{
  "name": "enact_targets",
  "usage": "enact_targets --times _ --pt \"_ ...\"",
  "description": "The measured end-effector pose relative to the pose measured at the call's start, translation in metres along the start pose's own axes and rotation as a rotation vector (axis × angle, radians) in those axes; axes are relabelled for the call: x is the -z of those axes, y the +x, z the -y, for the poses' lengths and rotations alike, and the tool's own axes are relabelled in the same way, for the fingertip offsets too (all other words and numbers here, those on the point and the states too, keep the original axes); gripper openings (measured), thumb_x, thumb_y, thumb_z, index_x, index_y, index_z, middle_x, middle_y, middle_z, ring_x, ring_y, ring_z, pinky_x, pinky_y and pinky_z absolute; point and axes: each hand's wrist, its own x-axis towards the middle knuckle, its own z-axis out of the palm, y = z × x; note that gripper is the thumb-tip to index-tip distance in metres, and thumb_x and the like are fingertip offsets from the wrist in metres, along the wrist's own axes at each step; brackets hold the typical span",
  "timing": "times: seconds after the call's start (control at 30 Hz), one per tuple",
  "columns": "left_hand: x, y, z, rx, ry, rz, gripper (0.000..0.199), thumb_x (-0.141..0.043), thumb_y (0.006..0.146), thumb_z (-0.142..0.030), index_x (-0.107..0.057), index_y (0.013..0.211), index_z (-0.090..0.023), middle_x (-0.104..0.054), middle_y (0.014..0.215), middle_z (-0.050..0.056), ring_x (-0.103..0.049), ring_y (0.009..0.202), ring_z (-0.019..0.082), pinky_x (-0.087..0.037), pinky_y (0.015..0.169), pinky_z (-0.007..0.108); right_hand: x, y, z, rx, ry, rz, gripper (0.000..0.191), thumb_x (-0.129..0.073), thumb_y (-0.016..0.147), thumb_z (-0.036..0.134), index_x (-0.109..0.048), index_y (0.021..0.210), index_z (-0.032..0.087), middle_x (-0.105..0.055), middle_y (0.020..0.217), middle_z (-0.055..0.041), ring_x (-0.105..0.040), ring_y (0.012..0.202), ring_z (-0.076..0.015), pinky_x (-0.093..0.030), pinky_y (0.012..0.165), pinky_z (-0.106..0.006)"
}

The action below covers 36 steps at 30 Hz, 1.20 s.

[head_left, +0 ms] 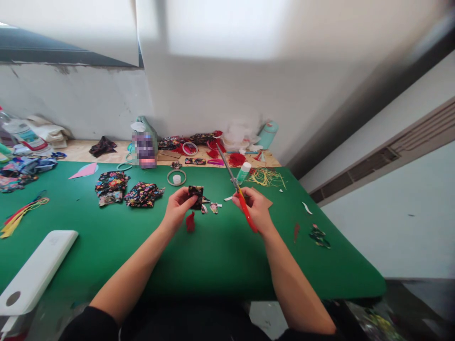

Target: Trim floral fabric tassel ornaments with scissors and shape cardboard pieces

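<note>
My left hand (179, 208) pinches a small dark floral fabric piece (196, 193) between thumb and fingers, above the green table. In my right hand (256, 209) is a pair of scissors (248, 208) with red handles, its blades pointing up and away from me and looking closed. Floral scraps (213, 207) lie on the table between the two hands. A small red piece (190, 222) sits just below my left hand. Behind the scissors stands a white and green glue stick (243, 173), tilted, and a white strip (228, 199) lies near my right fingers.
Floral fabric piles (144, 194) lie left of my hands. A white lamp-like device (39, 270) juts over the left front. Rings (177, 177), yellow cords (266, 177) and red threads (237, 159) lie toward the back wall. A dark green scrap (319, 236) rests at right.
</note>
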Motion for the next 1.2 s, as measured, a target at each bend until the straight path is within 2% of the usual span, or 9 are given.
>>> enact_targets --times 0.17,0.37,0.47,0.6,0.7,0.8,0.97,1.1,1.2 --pt "0.003 0.000 0.002 -0.192 0.298 -0.089 0.015 -0.074 0.066 -0.025 -0.069 0.078 -0.018 -0.069 0.078 0.003 -0.059 0.070 0.014 -0.049 0.068 0.026 -0.011 -0.001 -0.001 -0.213 0.547 0.159 0.045 -0.064 0.066 0.062 -0.051 0.074 0.020 -0.038 0.051 0.0086 -0.030 0.036 -0.0047 -0.023 0.035 -0.020" --pt "0.006 0.001 0.003 -0.326 0.099 0.042 0.023 -0.061 0.076 -0.037 -0.070 0.079 -0.016 -0.066 0.105 0.012 -0.059 0.102 0.025 -0.046 0.087 0.037 -0.015 0.001 -0.004 -0.275 0.807 0.199 0.046 -0.067 0.064 0.062 -0.054 0.071 0.019 -0.040 0.053 0.0077 -0.029 0.035 -0.0029 -0.021 0.033 -0.018" --pt "0.005 0.002 0.006 -0.298 0.114 -0.039 0.018 -0.067 0.071 -0.033 -0.065 0.072 -0.016 -0.064 0.103 0.011 -0.059 0.098 0.022 -0.047 0.085 0.035 -0.014 0.000 -0.002 -0.284 0.852 0.240 0.044 -0.065 0.065 0.062 -0.055 0.071 0.019 -0.041 0.055 0.0069 -0.031 0.038 -0.0041 -0.024 0.035 -0.019" --pt "0.001 0.005 0.007 -0.158 0.004 -0.166 0.036 -0.082 0.052 -0.021 -0.051 0.070 -0.016 -0.060 0.110 0.006 -0.063 0.077 0.013 -0.050 0.071 0.027 -0.017 -0.004 0.003 -0.257 0.792 0.219 0.047 -0.066 0.064 0.064 -0.056 0.076 0.020 -0.045 0.064 0.0054 -0.039 0.044 -0.0050 -0.033 0.042 -0.020" --pt "-0.002 0.006 0.005 -0.044 -0.094 -0.173 0.041 -0.084 0.047 -0.020 -0.047 0.065 -0.015 -0.063 0.088 0.001 -0.062 0.067 0.010 -0.050 0.064 0.023 -0.021 -0.014 0.007 -0.246 0.709 0.178 0.048 -0.065 0.065 0.065 -0.056 0.079 0.020 -0.046 0.066 0.0049 -0.041 0.047 -0.0057 -0.035 0.044 -0.020" --pt "-0.005 0.006 0.003 0.066 -0.168 -0.199 0.039 -0.085 0.043 -0.021 -0.054 0.066 -0.014 -0.062 0.067 -0.002 -0.062 0.062 0.010 -0.050 0.060 0.020 -0.027 -0.031 0.011 -0.317 0.671 0.182 0.050 -0.057 0.069 0.069 -0.054 0.076 0.019 -0.045 0.063 0.0051 -0.041 0.045 -0.0059 -0.036 0.044 -0.020" --pt "-0.006 0.003 0.001 0.184 -0.238 -0.184 0.045 -0.084 0.045 -0.015 -0.066 0.086 -0.014 -0.066 0.083 0.002 -0.063 0.067 0.012 -0.055 0.061 0.024 -0.035 -0.064 0.010 -0.497 0.565 0.168 0.056 -0.045 0.074 0.074 -0.052 0.074 0.018 -0.045 0.060 0.0044 -0.044 0.045 -0.0068 -0.038 0.043 -0.020" --pt "-0.006 0.003 0.001 0.165 -0.260 -0.171 0.052 -0.082 0.047 -0.010 -0.063 0.095 -0.019 -0.064 0.095 0.000 -0.064 0.070 0.010 -0.054 0.057 0.020 -0.038 -0.077 0.008 -0.509 0.396 0.188 0.051 -0.044 0.080 0.068 -0.053 0.079 0.018 -0.047 0.060 0.0045 -0.044 0.045 -0.0069 -0.039 0.044 -0.020" --pt "-0.005 0.004 0.001 0.154 -0.306 -0.201 0.063 -0.081 0.047 -0.007 -0.057 0.103 -0.023 -0.065 0.085 -0.002 -0.065 0.067 0.010 -0.054 0.058 0.020 -0.039 -0.082 0.011 -0.492 0.298 0.229 0.050 -0.041 0.082 0.067 -0.053 0.079 0.018 -0.048 0.057 0.0042 -0.044 0.043 -0.0080 -0.037 0.042 -0.020"
